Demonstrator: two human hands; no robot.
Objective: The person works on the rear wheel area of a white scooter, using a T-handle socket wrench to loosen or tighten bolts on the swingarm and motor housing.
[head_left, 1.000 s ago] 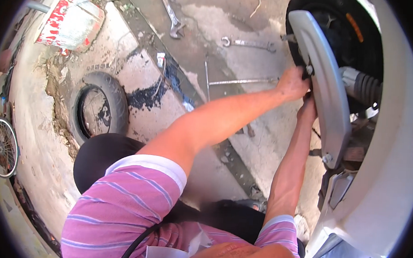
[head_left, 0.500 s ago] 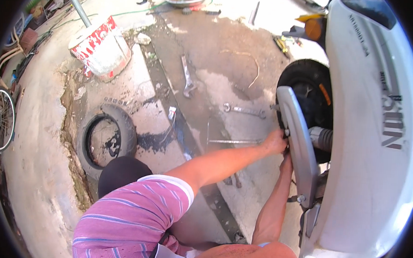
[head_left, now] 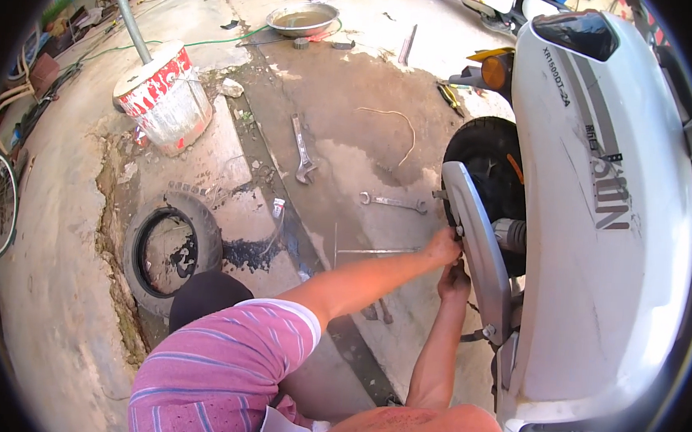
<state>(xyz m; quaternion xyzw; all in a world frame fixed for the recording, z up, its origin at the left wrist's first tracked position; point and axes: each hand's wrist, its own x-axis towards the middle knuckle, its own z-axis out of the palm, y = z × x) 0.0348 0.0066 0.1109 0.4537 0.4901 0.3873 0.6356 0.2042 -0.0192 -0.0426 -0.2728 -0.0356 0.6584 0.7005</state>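
Both my hands are at the grey guard (head_left: 482, 239) beside the black wheel (head_left: 482, 149) of a white scooter (head_left: 573, 290). My left hand (head_left: 442, 247) reaches across from the left, its fingers closed near the guard's lower left edge. Just below it, my right hand (head_left: 454, 281) is closed too, close to the left fingertips. Whatever the fingers grip is too small or hidden to make out. To the left of the hands, a thin metal rod with a crosspiece (head_left: 375, 252) lies on the concrete. A double-ended wrench (head_left: 394, 202) lies beyond it.
An adjustable wrench (head_left: 301, 155) lies farther left on the damp ground, and pliers (head_left: 450, 99) lie near the wheel. A loose tyre (head_left: 210, 244), a red-and-white bucket (head_left: 164, 105) with a pole and a metal basin (head_left: 301, 18) of murky water stand around. Another scooter (head_left: 490, 6) is behind.
My view has shifted, so the scooter and tools appear farther left. My right hand sits slightly lower and shows more; both hands stay at the guard.
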